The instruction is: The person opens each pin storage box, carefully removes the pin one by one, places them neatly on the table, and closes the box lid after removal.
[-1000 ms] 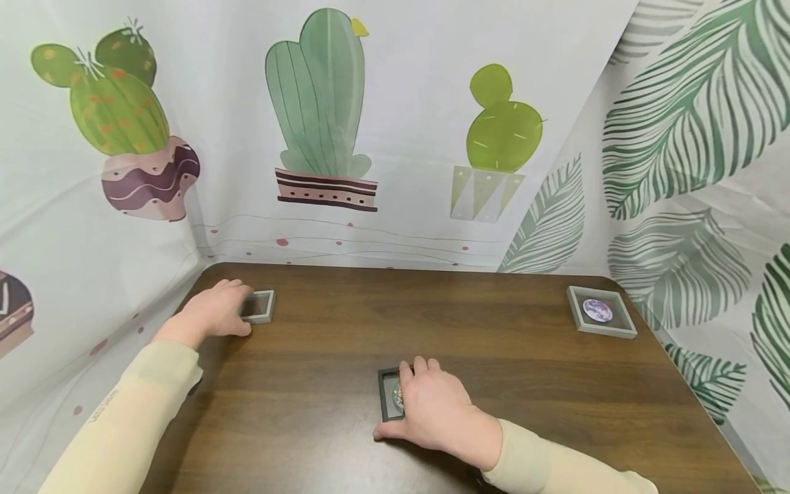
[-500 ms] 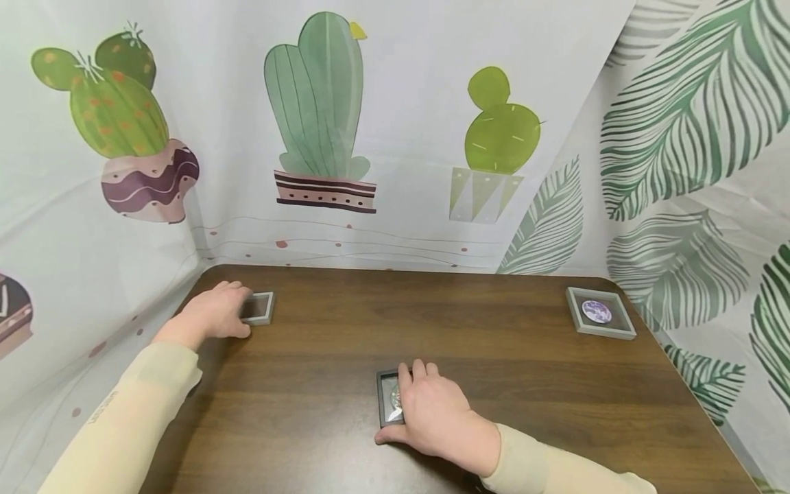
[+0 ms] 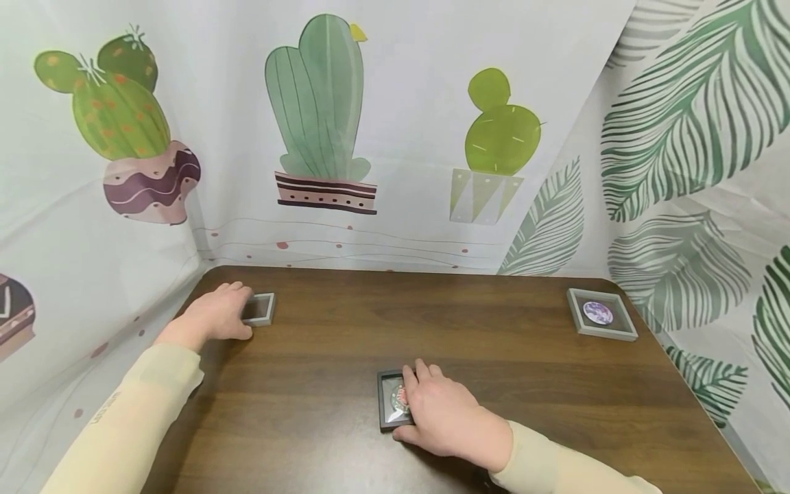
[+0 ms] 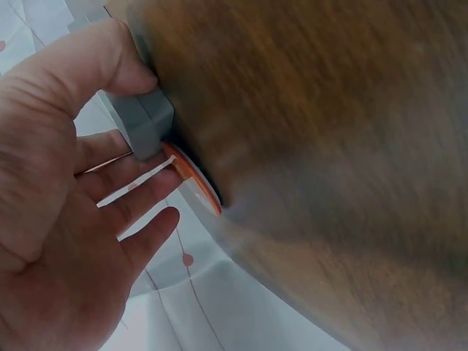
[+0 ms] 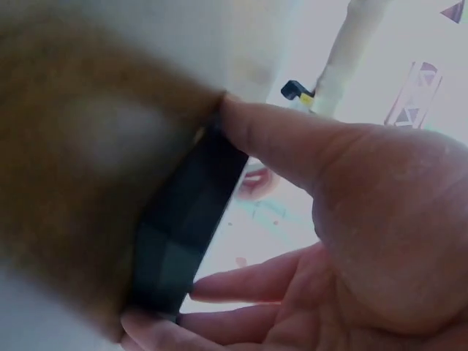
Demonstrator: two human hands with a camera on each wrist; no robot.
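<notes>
My left hand (image 3: pixel 216 312) lies at the left end of a small grey display frame (image 3: pixel 260 309) near the table's back left corner. In the left wrist view its thumb is on one side of the grey frame (image 4: pixel 142 121) and fingers are on the other. An orange-rimmed, thin round piece (image 4: pixel 194 178) shows edge-on against those fingers. At mid-table my right hand (image 3: pixel 446 415) holds a dark display frame (image 3: pixel 389 405) by its edges. Inside that frame a round green-and-red medallion (image 3: pixel 400 399) is partly hidden by the fingers. The right wrist view shows thumb and fingers at opposite ends of the dark frame (image 5: pixel 186 212).
A second grey frame (image 3: pixel 601 313) with a purple-and-white disc lies at the table's back right. The brown wooden table (image 3: pixel 345 315) meets cloth walls printed with cacti and leaves at its back and sides.
My right hand has shifted slightly to the right across the dark frame, baring more of the medallion. The dark frame's near edge sits a little closer to me. The left hand has hardly moved.
</notes>
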